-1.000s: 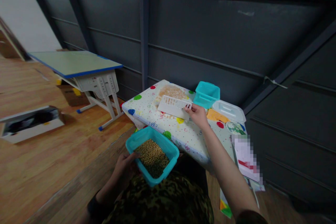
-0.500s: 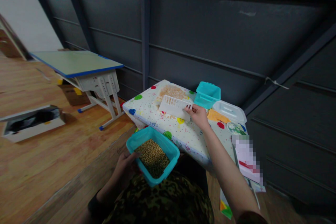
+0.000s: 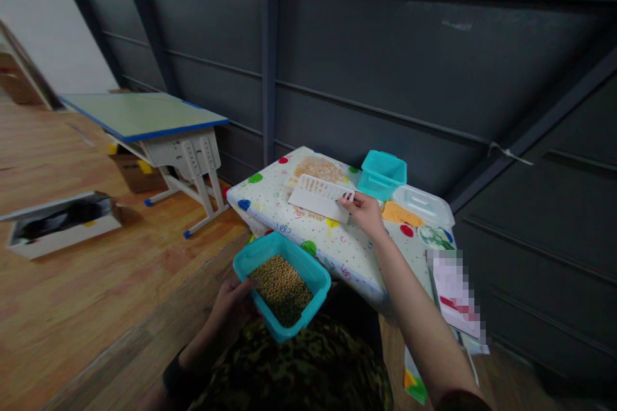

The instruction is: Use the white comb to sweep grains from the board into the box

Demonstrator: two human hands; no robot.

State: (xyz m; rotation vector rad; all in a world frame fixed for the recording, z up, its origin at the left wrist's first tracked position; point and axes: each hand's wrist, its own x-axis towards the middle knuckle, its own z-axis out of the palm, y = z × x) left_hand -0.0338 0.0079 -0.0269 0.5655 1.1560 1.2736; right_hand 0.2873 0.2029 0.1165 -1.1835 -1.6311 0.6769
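My left hand point(image 3: 232, 303) grips the near left rim of a teal plastic container point(image 3: 315, 270), thumb over the edge. Yellow soybeans point(image 3: 281, 279) and darker green beans point(image 3: 288, 316) lie inside it; it hangs tilted before the table's front edge. My right hand point(image 3: 365, 212) pinches the right end of a white slotted plastic piece point(image 3: 315, 199), its fingertips at the end slots. That piece stands on the patterned tablecloth point(image 3: 270, 205), just in front of a spread of small pale tan grains point(image 3: 321, 170). A few grains also lie on its near side.
A second teal container point(image 3: 383, 173), a clear lid point(image 3: 427, 205) and an orange cloth point(image 3: 401, 214) sit at the table's back right. A dark panelled wall point(image 3: 366, 70) runs behind. Another desk point(image 3: 144, 114) and an open white box point(image 3: 62, 225) stand left.
The white slotted piece's left end has shifted slightly left and toward me, while my right hand keeps its pinch. My left hand and its container stay almost still.
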